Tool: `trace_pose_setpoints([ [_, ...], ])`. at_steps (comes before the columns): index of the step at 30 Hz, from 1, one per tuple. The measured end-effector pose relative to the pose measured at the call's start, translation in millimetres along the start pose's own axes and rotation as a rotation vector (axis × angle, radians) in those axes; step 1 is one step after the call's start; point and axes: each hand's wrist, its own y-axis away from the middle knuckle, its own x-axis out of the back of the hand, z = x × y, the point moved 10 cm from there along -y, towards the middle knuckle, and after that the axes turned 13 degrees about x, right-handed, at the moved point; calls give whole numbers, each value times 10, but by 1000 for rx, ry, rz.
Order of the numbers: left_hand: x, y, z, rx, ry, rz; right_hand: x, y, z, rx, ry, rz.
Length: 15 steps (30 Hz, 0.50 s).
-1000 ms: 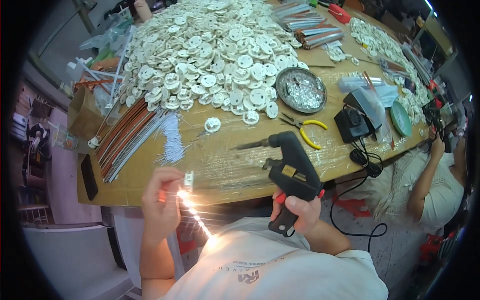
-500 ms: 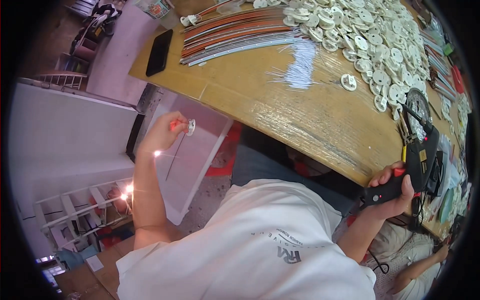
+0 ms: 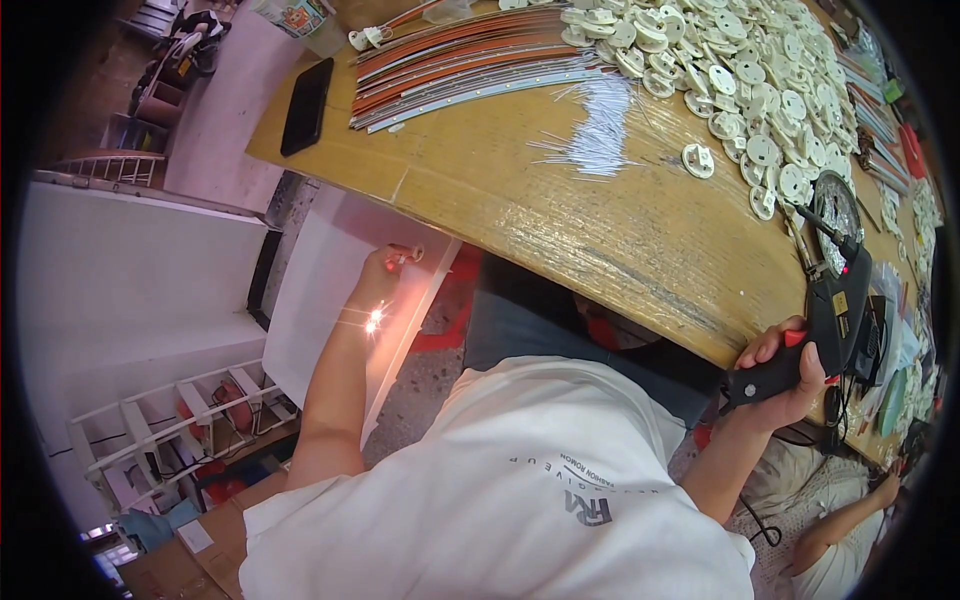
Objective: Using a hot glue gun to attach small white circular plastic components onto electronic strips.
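Note:
Below the table's left edge, my left hand (image 3: 382,278) is closed in a pinch over a pale bin (image 3: 318,262). A small whitish round part (image 3: 417,254) shows at its fingertips, its details blurred. A bright point of light (image 3: 374,318) glares beside that wrist. At the table's right end, my right hand (image 3: 785,385) wraps the handle of a black soldering gun (image 3: 838,318), fingers near its red trigger (image 3: 795,337). The gun points away from me, with a solder spool (image 3: 836,215) at its front end.
White round holders (image 3: 745,90) are heaped across the table (image 3: 480,190). White wires (image 3: 600,130), orange and white strips (image 3: 460,75) and a black phone (image 3: 307,105) lie on it. A white rack (image 3: 170,420) stands at lower left; another person's arm (image 3: 850,520) shows at lower right.
My left hand has moved right and slightly down, farther over the pale bin, with the small part turned. The glare has shifted with the arm. My right hand stays around the soldering gun.

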Motion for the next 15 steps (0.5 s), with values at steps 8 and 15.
trace_pose_setpoints([
  [8,-136,-14,73,-94,-383,219,19,-20,17,13,16,3],
  [15,-80,-201,-53,-10,-633,271,26,20,13,12,-1,24],
])
